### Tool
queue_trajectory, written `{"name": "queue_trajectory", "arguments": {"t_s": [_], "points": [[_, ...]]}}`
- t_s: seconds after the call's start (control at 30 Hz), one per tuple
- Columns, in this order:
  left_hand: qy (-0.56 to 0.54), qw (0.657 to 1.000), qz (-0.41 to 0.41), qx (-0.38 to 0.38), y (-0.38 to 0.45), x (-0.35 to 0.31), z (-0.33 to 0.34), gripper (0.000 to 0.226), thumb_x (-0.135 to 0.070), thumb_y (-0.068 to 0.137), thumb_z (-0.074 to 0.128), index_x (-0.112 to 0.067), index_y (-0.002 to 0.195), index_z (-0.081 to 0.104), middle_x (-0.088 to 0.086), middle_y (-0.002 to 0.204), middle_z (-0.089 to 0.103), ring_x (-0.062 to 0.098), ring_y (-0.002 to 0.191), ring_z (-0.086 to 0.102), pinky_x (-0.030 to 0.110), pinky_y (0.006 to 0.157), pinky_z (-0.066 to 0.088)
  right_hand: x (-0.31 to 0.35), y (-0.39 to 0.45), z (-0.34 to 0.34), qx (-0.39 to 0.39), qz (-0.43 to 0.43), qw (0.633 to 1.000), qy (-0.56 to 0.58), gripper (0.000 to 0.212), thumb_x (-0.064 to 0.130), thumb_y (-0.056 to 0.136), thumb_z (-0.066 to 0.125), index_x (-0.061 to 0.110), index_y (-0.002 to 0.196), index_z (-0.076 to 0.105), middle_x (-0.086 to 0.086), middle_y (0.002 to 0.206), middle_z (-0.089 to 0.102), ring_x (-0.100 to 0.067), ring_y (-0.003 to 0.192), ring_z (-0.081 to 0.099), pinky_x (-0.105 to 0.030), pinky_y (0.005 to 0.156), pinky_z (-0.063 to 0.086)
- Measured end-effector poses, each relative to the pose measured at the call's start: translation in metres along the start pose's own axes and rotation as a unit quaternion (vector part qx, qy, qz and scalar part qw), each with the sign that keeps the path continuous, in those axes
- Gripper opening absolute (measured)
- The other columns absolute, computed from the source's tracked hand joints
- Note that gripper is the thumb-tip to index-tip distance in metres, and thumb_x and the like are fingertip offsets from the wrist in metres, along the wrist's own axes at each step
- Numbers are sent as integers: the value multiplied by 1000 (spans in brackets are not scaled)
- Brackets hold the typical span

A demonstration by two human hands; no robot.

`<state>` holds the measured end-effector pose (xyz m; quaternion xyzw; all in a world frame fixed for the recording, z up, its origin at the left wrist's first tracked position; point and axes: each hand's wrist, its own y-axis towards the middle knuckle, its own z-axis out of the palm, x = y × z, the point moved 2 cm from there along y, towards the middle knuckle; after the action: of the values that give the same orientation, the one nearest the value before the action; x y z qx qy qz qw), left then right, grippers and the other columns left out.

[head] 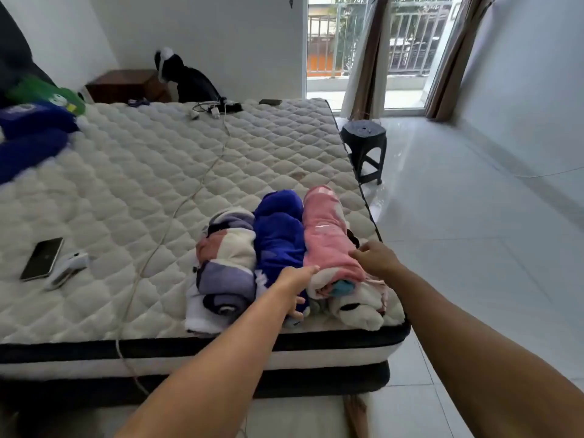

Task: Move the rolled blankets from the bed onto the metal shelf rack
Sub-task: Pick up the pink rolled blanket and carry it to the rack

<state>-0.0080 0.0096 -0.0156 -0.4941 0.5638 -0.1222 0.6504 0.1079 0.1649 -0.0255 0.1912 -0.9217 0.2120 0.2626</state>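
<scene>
Bare forearms come in from bottom edge, both reaching to the near right corner of the mattress (132,172). Left hand (295,287) sits in the seam btwn blue roll (279,238) and pink roll (328,248): thumb on top of the seam, fingers curled down over the blue roll's near end, gripping it. Right hand (374,257) on the pink roll's right flank, fingers curled onto the fabric; can't tell if it's a proper pinch or just contact, some motion blur.

3 rolled blankets lie side by side, touching, long axis pointing away from camera: patchwork roll (226,263) (lilac/peach/cream) left, blue mid, pink right, w/ a white-and-black fleece bit at the pink one's near end. All on the bed, near edge. Shelf rack not in view.

Left of the rolls, well apart: phone (42,259) face up, white gadget (68,268) just beside it. White cable (177,213) runs diagonally across the mattress to chargers (215,110) at the far edge.

No legible text or brand anywhere; blue cushion (31,121) far left has a white mark, unreadable.

Farther: dark stool (365,147) on the tile floor by the bed's far right corner, wooden nightstand (126,85), brown curtains (368,58) at the glass door.
</scene>
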Motion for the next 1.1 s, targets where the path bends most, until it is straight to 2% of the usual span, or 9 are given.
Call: {"name": "queue_trajectory", "arguments": {"t_s": [0.1,0.2,0.3,0.4,0.47,0.6,0.7,0.83,1.1], "points": [[-51,996,-76,6,30,-5,26,88,-56,82,61,-16,150,21,22,149,32,40,128,44,60,99,44,-4,46,-3,2,10,997,82,41,42,87,57,3,95,67,-12,95,69,-27,87,60,-32,72,43],[-127,985,-121,3,62,-12,48,104,-68,74,61,-15,151,15,23,147,35,43,129,43,60,102,41,0,109,-8,44,12,988,146,42,54,80,60,17,97,56,-5,95,56,-21,88,52,-28,61,36],[-218,966,-139,-4,86,-14,58,107,-70,64,68,-20,148,25,22,139,45,42,122,49,61,100,43,3,168,-3,85,8,984,153,50,59,75,62,15,100,59,-5,97,60,-26,95,58,-28,66,41],[-284,947,-152,-5,100,-13,60,98,-62,61,76,-18,140,39,22,123,57,40,109,59,60,94,49,23,207,-5,116,17,976,182,77,50,80,67,9,139,39,-7,132,50,-29,124,49,-36,92,44],[-307,938,-158,-9,104,-12,60,80,-54,67,76,-16,131,47,20,113,61,39,103,61,59,93,50,39,230,-5,124,27,973,193,96,53,75,72,10,147,26,-14,148,40,-33,133,43,-45,103,42],[-344,924,-170,-6,108,-10,56,51,-43,73,77,-16,110,55,20,115,62,39,104,62,62,93,49,61,263,3,151,45,976,153,110,56,68,76,12,150,17,-14,150,37,-34,132,44,-46,98,44],[-349,923,-159,-24,111,-6,58,44,-42,73,78,-17,103,58,19,114,64,38,104,64,60,92,51,65,270,12,184,37,976,107,97,52,75,71,13,149,22,-13,146,41,-33,122,50,-43,89,45],[-357,925,-119,-53,112,6,65,64,-45,65,82,-16,116,59,16,113,69,37,102,67,60,89,53,64,259,9,172,27,977,124,80,47,78,66,12,143,35,-14,139,49,-34,119,53,-46,89,51],[-360,930,-17,-77,57,29,77,68,-41,63,82,-19,122,58,10,115,70,32,104,67,52,89,55,81,171,-42,45,-69,972,218,94,58,52,66,12,133,49,-11,129,57,-30,118,55,-45,98,49]]}}
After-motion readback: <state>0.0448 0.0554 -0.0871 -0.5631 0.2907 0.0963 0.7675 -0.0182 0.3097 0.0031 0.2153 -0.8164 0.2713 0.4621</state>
